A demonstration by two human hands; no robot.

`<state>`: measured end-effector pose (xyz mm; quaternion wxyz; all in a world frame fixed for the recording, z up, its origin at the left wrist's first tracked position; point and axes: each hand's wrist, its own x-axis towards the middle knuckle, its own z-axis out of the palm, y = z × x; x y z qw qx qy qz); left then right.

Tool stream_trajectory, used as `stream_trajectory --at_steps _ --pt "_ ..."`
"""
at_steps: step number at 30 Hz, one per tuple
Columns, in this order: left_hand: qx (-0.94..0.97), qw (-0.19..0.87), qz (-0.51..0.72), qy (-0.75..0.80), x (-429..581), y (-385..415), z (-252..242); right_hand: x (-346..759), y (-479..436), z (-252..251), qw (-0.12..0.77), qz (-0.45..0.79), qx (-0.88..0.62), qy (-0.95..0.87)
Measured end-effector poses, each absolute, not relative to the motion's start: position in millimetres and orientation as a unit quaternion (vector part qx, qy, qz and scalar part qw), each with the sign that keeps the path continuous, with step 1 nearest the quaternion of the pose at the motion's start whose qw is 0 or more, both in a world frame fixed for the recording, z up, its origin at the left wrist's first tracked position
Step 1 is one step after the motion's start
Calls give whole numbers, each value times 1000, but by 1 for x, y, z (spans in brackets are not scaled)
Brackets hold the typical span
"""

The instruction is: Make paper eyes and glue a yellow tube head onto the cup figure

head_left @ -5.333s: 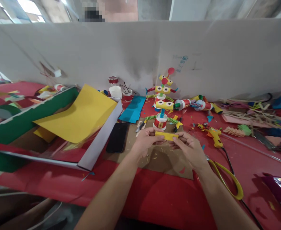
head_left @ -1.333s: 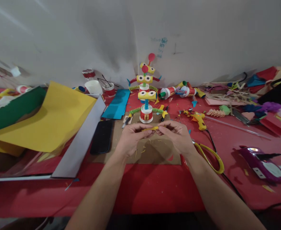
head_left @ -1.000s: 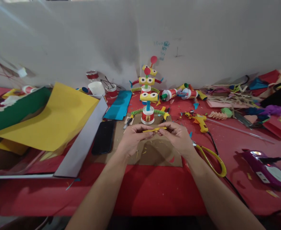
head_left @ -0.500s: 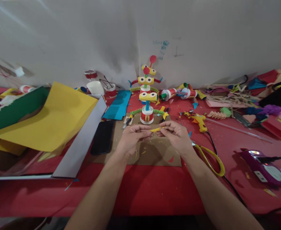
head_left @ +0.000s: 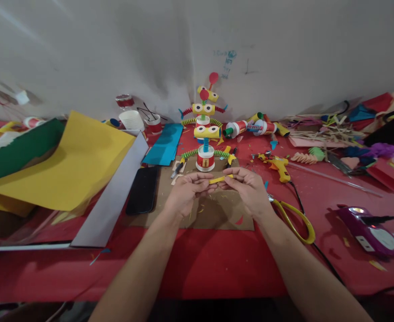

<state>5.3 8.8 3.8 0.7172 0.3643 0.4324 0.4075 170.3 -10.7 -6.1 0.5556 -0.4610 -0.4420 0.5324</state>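
Note:
Between my two hands stretches a narrow yellow paper strip [head_left: 218,180]. Its left end is pinched by my left hand [head_left: 188,190], thumb over fingers. At the other end, my right hand [head_left: 245,187] grips it the same way. Below them lies a brown cardboard sheet [head_left: 213,210] with small scraps on it. Just behind the hands stands a paper-cup figure [head_left: 205,158] with a yellow eyed head, a blue folded neck and green folded arms. Similar figures [head_left: 204,109] stand in a row behind it.
Left are a black phone [head_left: 143,190], blue paper [head_left: 165,145] and a box [head_left: 111,197] holding a yellow sheet [head_left: 65,170]. On the right lie yellow-handled scissors [head_left: 295,221], a yellow glue gun [head_left: 279,167] and a purple power strip [head_left: 373,230]. Craft scraps [head_left: 327,129] pile up at the back right.
The yellow strip has been turned so that more of its flat face shows. Both hands stay nearly in place, still pinching its ends. The camera view has shifted slightly.

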Motion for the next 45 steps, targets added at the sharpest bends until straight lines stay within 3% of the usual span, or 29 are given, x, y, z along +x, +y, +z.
stream_trajectory --at_steps 5,10,14,26,38,45 --pt "432 710 366 417 1 8 10 172 -11 -8 542 478 -476 -501" --pt "551 577 339 499 3 6 11 170 -13 -9 519 419 -484 -566" --pt "599 535 328 497 7 6 9 165 -14 -11 521 429 -486 -555" --pt "594 573 303 477 6 6 2 170 -10 -9 502 551 -480 -462" --pt "608 537 316 491 -1 9 9 170 -10 -13 512 477 -502 -509" --pt "634 380 266 619 -33 21 6 168 -7 -19 531 459 -545 -458"
